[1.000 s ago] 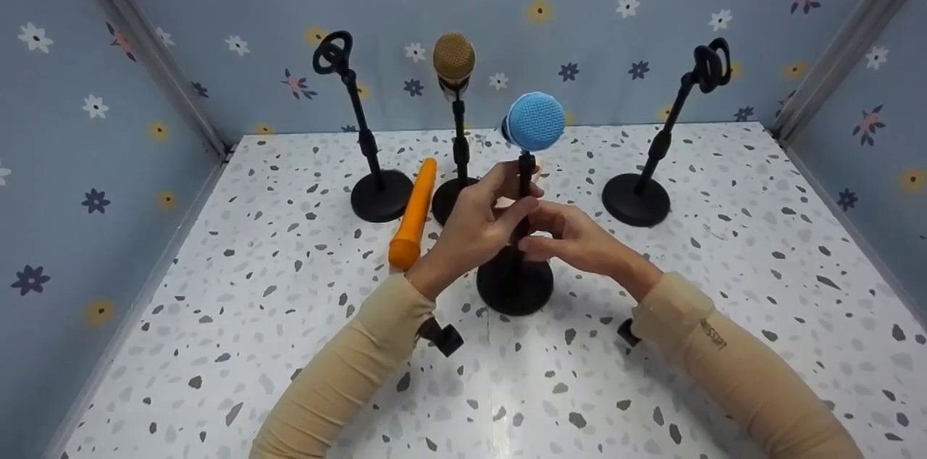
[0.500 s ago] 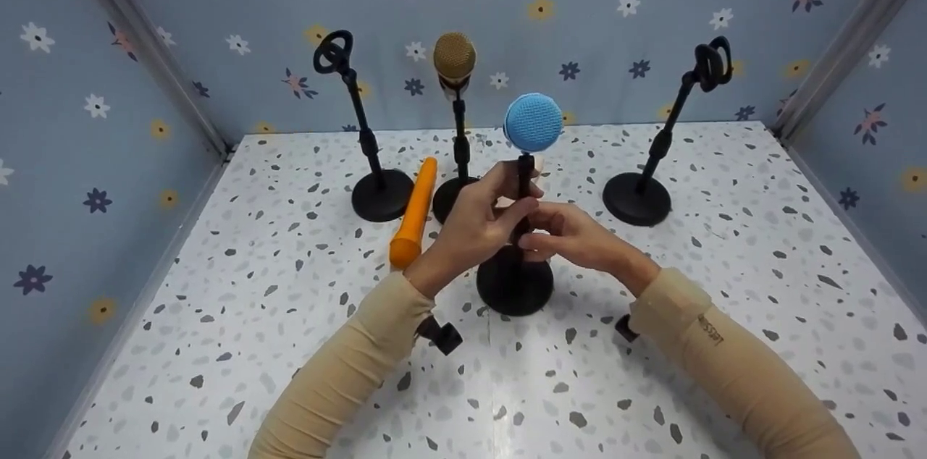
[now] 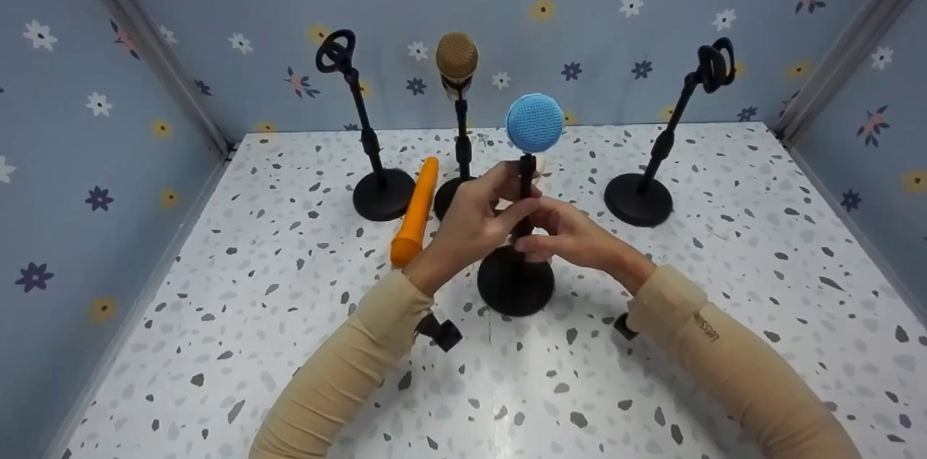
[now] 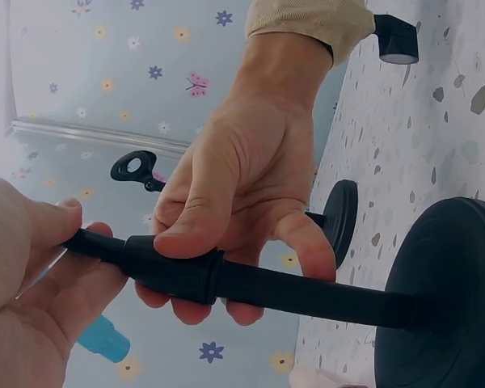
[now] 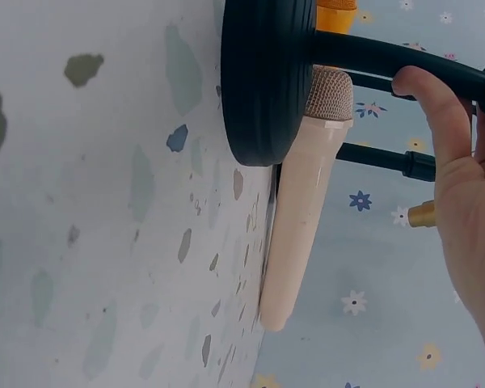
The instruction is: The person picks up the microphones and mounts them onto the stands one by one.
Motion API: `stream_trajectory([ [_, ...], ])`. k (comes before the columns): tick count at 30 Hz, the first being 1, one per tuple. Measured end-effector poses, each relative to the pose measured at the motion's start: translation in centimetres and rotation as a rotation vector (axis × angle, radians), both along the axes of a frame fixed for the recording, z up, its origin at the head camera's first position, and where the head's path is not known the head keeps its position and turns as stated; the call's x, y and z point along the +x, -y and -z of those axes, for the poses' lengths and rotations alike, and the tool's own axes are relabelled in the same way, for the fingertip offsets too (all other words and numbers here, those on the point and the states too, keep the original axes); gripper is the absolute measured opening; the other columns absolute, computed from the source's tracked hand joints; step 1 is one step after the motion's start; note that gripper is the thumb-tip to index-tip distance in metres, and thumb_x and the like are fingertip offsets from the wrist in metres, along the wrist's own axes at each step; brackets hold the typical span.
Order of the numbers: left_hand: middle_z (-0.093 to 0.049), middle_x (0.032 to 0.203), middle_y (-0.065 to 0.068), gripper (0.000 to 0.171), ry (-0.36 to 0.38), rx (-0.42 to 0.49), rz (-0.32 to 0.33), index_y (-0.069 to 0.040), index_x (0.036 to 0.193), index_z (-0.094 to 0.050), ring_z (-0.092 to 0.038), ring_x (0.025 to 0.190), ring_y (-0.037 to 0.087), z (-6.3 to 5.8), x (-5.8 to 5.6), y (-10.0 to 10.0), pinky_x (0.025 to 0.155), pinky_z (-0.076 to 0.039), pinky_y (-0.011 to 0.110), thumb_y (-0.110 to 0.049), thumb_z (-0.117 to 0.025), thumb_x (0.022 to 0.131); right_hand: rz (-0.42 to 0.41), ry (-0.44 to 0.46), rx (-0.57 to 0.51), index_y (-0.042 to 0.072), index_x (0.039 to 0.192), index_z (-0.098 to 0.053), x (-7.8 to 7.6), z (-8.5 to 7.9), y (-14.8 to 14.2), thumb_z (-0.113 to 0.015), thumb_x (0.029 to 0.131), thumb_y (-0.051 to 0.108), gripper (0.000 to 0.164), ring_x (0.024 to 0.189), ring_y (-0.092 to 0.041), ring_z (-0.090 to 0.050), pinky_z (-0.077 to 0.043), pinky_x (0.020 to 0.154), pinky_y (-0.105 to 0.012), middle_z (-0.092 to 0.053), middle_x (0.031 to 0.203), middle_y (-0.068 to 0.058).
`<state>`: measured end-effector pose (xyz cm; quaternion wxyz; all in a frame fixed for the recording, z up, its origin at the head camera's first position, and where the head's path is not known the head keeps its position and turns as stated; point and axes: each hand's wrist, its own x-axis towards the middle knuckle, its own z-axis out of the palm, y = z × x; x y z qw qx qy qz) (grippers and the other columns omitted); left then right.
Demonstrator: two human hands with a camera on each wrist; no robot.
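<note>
A blue microphone is mounted at the top of a black microphone stand in the middle of the table, its round head facing the head camera. My left hand grips the stand's thin upper pole; the left wrist view shows fingers and thumb around it. Just below, my right hand holds the thicker collar, thumb on one side and fingers behind. One right finger reaches along the lower pole. The stand's round base rests upright on the table.
An orange microphone lies left of my left hand. A gold microphone is mounted on a stand behind. Stands with bare clips are at left and right. A cream microphone lies behind the held stand. Patterned walls enclose the table.
The blue microphone's head has turned slightly to face the head camera more squarely. My right hand has shifted a little to the left on the pole; my left hand keeps its grip.
</note>
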<state>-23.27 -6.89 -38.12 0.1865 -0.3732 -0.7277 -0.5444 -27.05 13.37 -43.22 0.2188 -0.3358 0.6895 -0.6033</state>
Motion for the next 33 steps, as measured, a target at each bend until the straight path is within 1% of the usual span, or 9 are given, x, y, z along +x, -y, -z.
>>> stream_trajectory([
  [5,-0.072,0.094,0.007,0.019,0.016,0.013,0.018,0.0,0.112,-0.062,-0.066,0.084,0.016,-0.16,-0.13,-0.04,0.078,-0.059,0.033,-0.002,-0.07,0.095,0.005,-0.013,0.034,-0.001,0.135,-0.056,-0.05,-0.16,-0.06,-0.071,0.095,0.008,0.043,0.096,-0.023,-0.064,-0.061,0.082,-0.041,-0.063,0.119,-0.021],
  [7,-0.072,0.094,0.006,0.018,0.015,0.022,0.019,0.001,0.11,-0.061,-0.067,0.086,0.017,-0.28,-0.15,-0.14,0.076,-0.059,0.033,-0.001,-0.07,0.095,0.006,-0.021,0.041,-0.001,0.133,-0.058,-0.06,-0.2,-0.04,-0.071,0.095,0.008,0.041,0.095,-0.023,-0.064,-0.06,0.081,-0.04,-0.063,0.119,-0.021],
  [12,-0.071,0.096,0.006,0.019,0.023,0.042,0.031,0.001,0.111,-0.06,-0.069,0.091,0.016,-0.53,-0.02,-0.39,0.075,-0.06,0.031,0.003,-0.069,0.094,0.0,-0.013,0.03,-0.001,0.133,-0.057,-0.05,-0.08,0.0,-0.069,0.096,0.007,0.04,0.09,-0.022,-0.065,-0.061,0.079,-0.038,-0.064,0.117,-0.015],
  [13,-0.071,0.096,0.006,0.02,0.023,0.044,0.032,0.001,0.111,-0.06,-0.068,0.091,0.015,-0.54,0.02,-0.42,0.077,-0.06,0.032,0.003,-0.069,0.094,-0.001,-0.013,0.028,-0.002,0.134,-0.057,-0.02,-0.05,0.0,-0.069,0.096,0.006,0.04,0.09,-0.021,-0.065,-0.061,0.079,-0.038,-0.064,0.118,-0.014],
  [15,-0.07,0.095,0.006,0.02,0.019,0.044,0.025,0.001,0.11,-0.059,-0.068,0.09,0.015,-0.51,0.07,-0.44,0.077,-0.06,0.032,0.003,-0.07,0.093,-0.004,-0.017,0.023,-0.002,0.134,-0.056,0.05,0.01,0.04,-0.068,0.096,0.005,0.041,0.09,-0.021,-0.064,-0.061,0.078,-0.038,-0.064,0.119,-0.014],
  [20,-0.071,0.093,0.006,0.023,0.009,0.042,0.001,-0.001,0.112,-0.06,-0.068,0.089,0.014,-0.32,0.12,-0.36,0.072,-0.059,0.031,0.001,-0.072,0.092,-0.007,-0.023,0.024,-0.002,0.136,-0.052,0.15,-0.03,0.26,-0.069,0.096,0.006,0.044,0.103,-0.023,-0.063,-0.06,0.082,-0.041,-0.062,0.124,-0.016],
  [23,-0.071,0.093,0.007,0.024,0.002,0.048,0.0,-0.002,0.112,-0.06,-0.068,0.089,0.014,-0.21,0.18,-0.34,0.07,-0.059,0.032,0.002,-0.072,0.092,-0.001,-0.028,0.032,-0.001,0.139,-0.052,0.19,-0.08,0.38,-0.07,0.096,0.007,0.047,0.111,-0.025,-0.062,-0.06,0.084,-0.044,-0.061,0.129,-0.016],
  [28,-0.071,0.093,0.01,0.026,-0.004,0.053,-0.001,0.0,0.113,-0.059,-0.069,0.089,0.014,-0.1,0.17,-0.37,0.071,-0.06,0.031,0.005,-0.072,0.09,0.016,-0.042,0.036,-0.002,0.14,-0.051,0.27,0.03,0.45,-0.07,0.095,0.006,0.049,0.112,-0.027,-0.061,-0.06,0.083,-0.045,-0.061,0.129,-0.018],
  [33,-0.071,0.093,0.012,0.025,0.008,0.045,-0.004,0.0,0.112,-0.059,-0.069,0.088,0.013,-0.1,0.1,-0.22,0.072,-0.06,0.031,0.005,-0.072,0.091,0.018,-0.062,0.049,-0.001,0.14,-0.051,0.18,0.09,0.54,-0.071,0.095,0.009,0.05,0.115,-0.029,-0.06,-0.06,0.084,-0.047,-0.061,0.13,-0.017],
])
